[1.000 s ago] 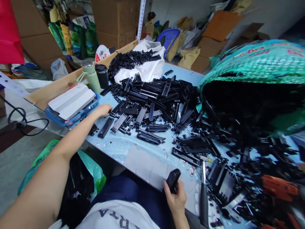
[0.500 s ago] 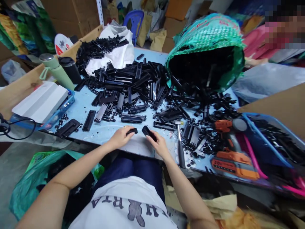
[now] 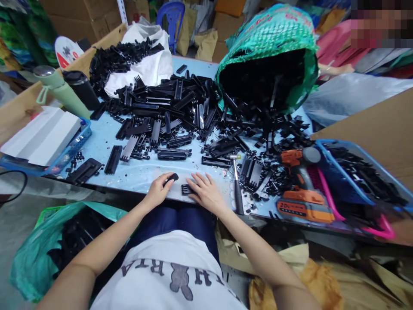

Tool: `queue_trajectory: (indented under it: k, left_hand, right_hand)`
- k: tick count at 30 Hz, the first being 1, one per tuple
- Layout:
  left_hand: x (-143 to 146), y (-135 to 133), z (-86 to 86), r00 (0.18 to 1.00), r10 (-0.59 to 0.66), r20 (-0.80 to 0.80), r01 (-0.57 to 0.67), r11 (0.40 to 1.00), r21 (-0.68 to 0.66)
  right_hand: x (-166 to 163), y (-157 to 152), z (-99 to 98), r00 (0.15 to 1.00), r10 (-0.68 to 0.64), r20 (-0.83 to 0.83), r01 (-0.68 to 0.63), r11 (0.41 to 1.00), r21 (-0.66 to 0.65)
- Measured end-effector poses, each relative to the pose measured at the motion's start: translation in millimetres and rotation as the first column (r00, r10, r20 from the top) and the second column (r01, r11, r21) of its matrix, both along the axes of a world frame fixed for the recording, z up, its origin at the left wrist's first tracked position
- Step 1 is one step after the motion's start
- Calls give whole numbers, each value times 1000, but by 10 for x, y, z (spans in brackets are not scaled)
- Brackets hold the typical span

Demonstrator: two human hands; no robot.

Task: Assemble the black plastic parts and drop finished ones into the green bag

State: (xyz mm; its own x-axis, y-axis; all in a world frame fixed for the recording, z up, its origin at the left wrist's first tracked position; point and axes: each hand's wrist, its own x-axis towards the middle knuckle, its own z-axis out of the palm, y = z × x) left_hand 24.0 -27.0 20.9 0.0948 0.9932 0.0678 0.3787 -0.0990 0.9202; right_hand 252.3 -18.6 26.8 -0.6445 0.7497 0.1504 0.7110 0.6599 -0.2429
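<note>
My left hand (image 3: 158, 189) is at the near edge of the light blue table (image 3: 135, 174), fingers pinched round a small black plastic piece (image 3: 172, 177). Beside it my right hand (image 3: 204, 191) lies flat, fingers stretched, pressing down a second black plastic part (image 3: 185, 189) on a grey patch of the tabletop. A big heap of black comb-like plastic parts (image 3: 174, 116) covers the middle of the table beyond both hands.
A hammer (image 3: 237, 189) lies right of my right hand, then an orange cordless drill (image 3: 298, 181) and a blue bin (image 3: 361, 176) of parts. A green woven sack (image 3: 274, 38) spills parts. Left: two bottles (image 3: 64, 92), a blue tray (image 3: 48, 161), a green bag (image 3: 38, 254) below.
My right hand has gone from holding a black part up to pressing one flat on the table. My left hand keeps its small piece. The view has shifted slightly right.
</note>
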Motion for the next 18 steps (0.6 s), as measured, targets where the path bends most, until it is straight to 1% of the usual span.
queue_trajectory:
  k: [1, 2, 3, 4, 5, 6, 7, 8, 9, 10, 12, 14, 16, 18]
  left_hand:
    - [43, -9, 8, 1000, -1, 26, 1, 1000, -13]
    - [94, -17, 22, 999, -3, 49, 3, 1000, -13]
    - [150, -21, 42, 998, -4, 69, 4, 1000, 0]
    - [207, -23, 68, 996, 2, 85, -4, 1000, 26]
    - [259, -20, 98, 995, 13, 94, -19, 998, 61]
    - [303, -12, 132, 995, 23, 97, -33, 995, 98]
    - [335, 0, 169, 995, 30, 92, -42, 990, 133]
    - [354, 17, 206, 996, 35, 78, -47, 985, 165]
    - [359, 37, 243, 998, 36, 55, -46, 980, 194]
    - [352, 60, 278, 999, 35, 25, -40, 975, 218]
    - [312, 108, 337, 999, 16, -36, -6, 967, 253]
    - [253, 151, 381, 997, -26, -74, 45, 959, 278]
    - [191, 181, 410, 990, -96, -105, 123, 949, 291]
    - [138, 198, 433, 969, -193, -151, 229, 932, 279]
  right_hand:
    - [-29, 45, 6, 997, -18, -70, 13, 998, -69]
    - [-71, 90, 15, 982, -65, -175, 38, 987, -154]
    - [-122, 128, 24, 943, -148, -299, 72, 965, -252]
    - [-176, 156, 35, 876, -250, -413, 93, 927, -364]
    - [-224, 173, 46, 791, -351, -501, 91, 877, -472]
    - [-260, 182, 59, 710, -430, -557, 61, 827, -559]
    - [-281, 185, 75, 655, -471, -591, 14, 790, -613]
    - [-283, 187, 93, 632, -474, -613, -33, 774, -632]
    - [-268, 190, 114, 634, -444, -633, -68, 784, -617]
    - [-240, 196, 135, 653, -390, -649, -88, 812, -576]
    - [-167, 209, 172, 708, -266, -655, -105, 877, -469]
    - [-101, 216, 195, 733, -193, -653, -98, 919, -381]
    - [-55, 210, 205, 736, -153, -660, -87, 945, -316]
    - [-24, 199, 215, 764, -86, -640, -120, 955, -272]
